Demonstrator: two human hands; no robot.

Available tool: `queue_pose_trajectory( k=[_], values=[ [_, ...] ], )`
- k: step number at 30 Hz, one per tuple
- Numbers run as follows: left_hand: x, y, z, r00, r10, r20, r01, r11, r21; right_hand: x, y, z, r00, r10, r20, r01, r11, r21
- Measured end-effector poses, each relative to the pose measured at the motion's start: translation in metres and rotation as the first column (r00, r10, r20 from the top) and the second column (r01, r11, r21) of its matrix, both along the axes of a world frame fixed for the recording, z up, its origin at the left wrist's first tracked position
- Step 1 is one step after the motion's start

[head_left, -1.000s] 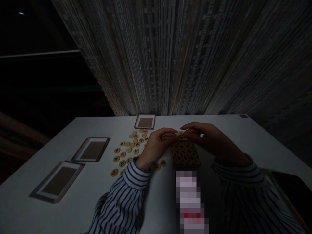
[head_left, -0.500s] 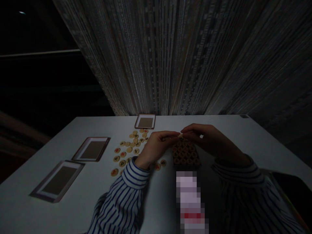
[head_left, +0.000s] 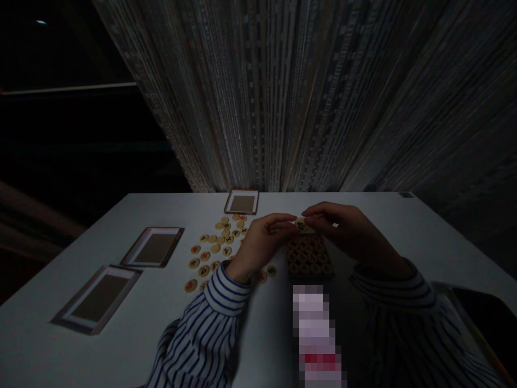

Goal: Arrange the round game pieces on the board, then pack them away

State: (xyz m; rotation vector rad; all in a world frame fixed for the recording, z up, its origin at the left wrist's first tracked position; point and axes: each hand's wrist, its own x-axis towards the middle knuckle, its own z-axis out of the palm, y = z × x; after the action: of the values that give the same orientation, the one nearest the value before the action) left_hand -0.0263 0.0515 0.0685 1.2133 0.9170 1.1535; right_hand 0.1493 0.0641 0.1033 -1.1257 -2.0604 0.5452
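A round xiangqi piece (head_left: 301, 224) with a dark character is held up between the fingertips of my left hand (head_left: 258, 241) and my right hand (head_left: 341, 225). Both hands are closed in a pinch, one at each side of the piece. Just below it lies a small dark box (head_left: 312, 277) with rows of similar pieces, some marked red and some dark. Loose xiangqi pieces (head_left: 204, 270) are scattered on the table around and partly behind my left wrist. Some lie face up, while others show blank faces.
Framed cards lie on the white table (head_left: 100, 355): one at the back (head_left: 242, 202), another at the left (head_left: 153, 247), a third nearer (head_left: 99, 299). A pixelated strip (head_left: 317, 334) covers the area before the box. A dark object (head_left: 480, 307) sits at the right edge. A striped curtain (head_left: 262, 97) hangs behind.
The held piece has tilted so its marked face now shows more fully. Both hands stay in nearly the same place, with the right fingertips slightly higher.
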Motion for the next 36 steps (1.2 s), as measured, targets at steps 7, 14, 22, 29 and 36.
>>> queue_pose_trajectory(
  k=[7, 14, 22, 29, 36],
  values=[
    [-0.002, -0.002, 0.008, 0.997, 0.067, 0.042, -0.067, 0.998, -0.02, 0.002, 0.002, -0.003, 0.996, 0.075, 0.052, -0.077, 0.996, 0.039],
    [-0.002, -0.001, 0.009, 0.996, 0.08, 0.038, -0.081, 0.997, 0.012, 0.003, 0.0, -0.004, 0.984, 0.165, 0.067, -0.169, 0.984, 0.054],
    [-0.002, -0.001, 0.01, 0.998, 0.065, 0.025, -0.065, 0.998, 0.005, 0.003, -0.001, -0.005, 0.983, 0.17, 0.075, -0.176, 0.981, 0.085],
    [-0.002, -0.003, 0.009, 0.995, 0.099, -0.012, -0.099, 0.995, -0.006, 0.001, 0.0, -0.008, 0.97, 0.155, 0.187, -0.2, 0.946, 0.255],
    [-0.001, 0.0, 0.004, 0.991, 0.093, -0.095, -0.09, 0.995, 0.033, 0.002, -0.001, -0.011, 0.954, 0.11, 0.28, -0.196, 0.933, 0.301]
  ],
)
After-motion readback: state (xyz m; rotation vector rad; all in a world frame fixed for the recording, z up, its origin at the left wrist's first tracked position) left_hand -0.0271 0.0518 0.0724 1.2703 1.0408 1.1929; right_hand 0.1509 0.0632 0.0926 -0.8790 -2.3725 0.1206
